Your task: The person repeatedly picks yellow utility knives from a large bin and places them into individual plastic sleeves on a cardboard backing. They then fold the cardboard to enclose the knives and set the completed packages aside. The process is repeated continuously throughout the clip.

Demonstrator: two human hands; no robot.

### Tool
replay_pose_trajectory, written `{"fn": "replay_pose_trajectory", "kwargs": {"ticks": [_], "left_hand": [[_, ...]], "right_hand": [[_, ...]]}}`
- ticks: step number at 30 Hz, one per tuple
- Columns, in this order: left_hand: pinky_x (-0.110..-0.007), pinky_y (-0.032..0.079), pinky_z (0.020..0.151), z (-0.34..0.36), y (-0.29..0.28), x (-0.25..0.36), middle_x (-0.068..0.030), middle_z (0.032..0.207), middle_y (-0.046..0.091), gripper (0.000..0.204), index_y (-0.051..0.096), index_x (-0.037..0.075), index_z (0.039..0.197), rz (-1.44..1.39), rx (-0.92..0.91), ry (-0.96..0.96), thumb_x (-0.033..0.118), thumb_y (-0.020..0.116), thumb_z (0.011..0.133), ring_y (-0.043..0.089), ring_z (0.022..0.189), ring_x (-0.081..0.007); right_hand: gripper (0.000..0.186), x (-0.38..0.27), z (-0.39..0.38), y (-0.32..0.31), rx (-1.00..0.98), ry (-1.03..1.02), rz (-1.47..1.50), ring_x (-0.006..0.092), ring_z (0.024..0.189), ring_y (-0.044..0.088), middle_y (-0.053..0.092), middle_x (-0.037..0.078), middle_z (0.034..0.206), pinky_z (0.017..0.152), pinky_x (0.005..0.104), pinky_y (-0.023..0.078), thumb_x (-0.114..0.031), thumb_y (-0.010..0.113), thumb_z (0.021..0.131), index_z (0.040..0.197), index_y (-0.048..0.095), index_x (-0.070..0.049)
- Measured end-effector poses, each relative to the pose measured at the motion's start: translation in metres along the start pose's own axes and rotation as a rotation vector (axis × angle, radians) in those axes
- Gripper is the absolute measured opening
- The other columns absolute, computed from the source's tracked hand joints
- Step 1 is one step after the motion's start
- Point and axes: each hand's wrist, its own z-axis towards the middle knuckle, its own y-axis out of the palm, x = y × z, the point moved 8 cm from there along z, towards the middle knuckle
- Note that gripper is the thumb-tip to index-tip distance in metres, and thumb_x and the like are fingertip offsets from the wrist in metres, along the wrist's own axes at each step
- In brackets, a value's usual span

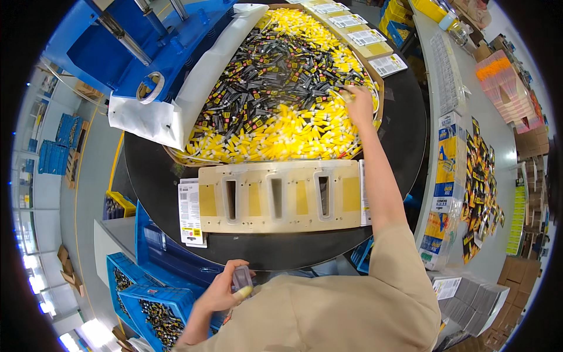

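My left hand (227, 287) is low in front of my body, closed around a clear plastic blister shell (241, 278); a yellowish cover sits on one fingertip. My right arm reaches far across the table, and my right hand (359, 105) is at the right edge of a big heap. Small yellow tubes with white caps (281, 136) make up the heap's near and outer parts. Dark packaged tubes (264, 76) fill its middle. The right fingertips touch or hover over the yellow tubes; blur hides whether they grip one.
A long beige fixture (278, 196) with slots lies on the round black table (258, 249), printed cards (190, 212) at its left end. Blue machinery (152, 53) stands far left. Blue crates (158, 296) of small parts are at lower left; a grey side table (498, 132) runs along the right.
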Motion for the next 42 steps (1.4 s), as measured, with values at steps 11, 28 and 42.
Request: {"fn": "replay_pose_trajectory", "kwargs": {"ticks": [11,28,42], "left_hand": [[-0.045,0.051,0.079,0.204,0.055,0.159,-0.022,0.096,0.064,0.054,0.044,0.007,0.122,0.43,0.159,0.438,0.014,0.075,0.079,0.063,0.092,-0.0418],[-0.046,0.051,0.072,0.174,-0.022,0.125,-0.0224,0.094,0.066,0.054,0.046,0.013,0.124,0.377,0.337,0.357,0.017,0.076,0.08,0.065,0.083,-0.0419],[-0.048,0.05,0.082,0.139,-0.08,0.081,-0.0253,0.097,0.065,0.068,0.04,0.005,0.129,0.352,0.442,0.364,0.029,0.078,0.078,0.063,0.094,-0.0456]], "right_hand": [[0.016,-0.081,-0.052,-0.065,-0.211,-0.24,0.114,0.0329,0.082,0.061,0.063,0.018,0.085,0.072,0.0382,0.047,-0.017,0.063,0.09,0.096,0.065,-0.002],[0.022,-0.162,-0.176,-0.045,-0.519,-0.472,-0.045,0.0348,0.099,0.056,0.061,0.013,0.097,0.088,0.0444,0.047,-0.012,0.073,0.076,0.096,0.065,-0.006],[0.025,-0.172,-0.062,0.032,-0.101,-0.45,-0.257,0.0308,0.093,0.062,0.065,0.015,0.096,0.08,0.0401,0.051,-0.008,0.062,0.088,0.112,0.059,-0.004]]}}
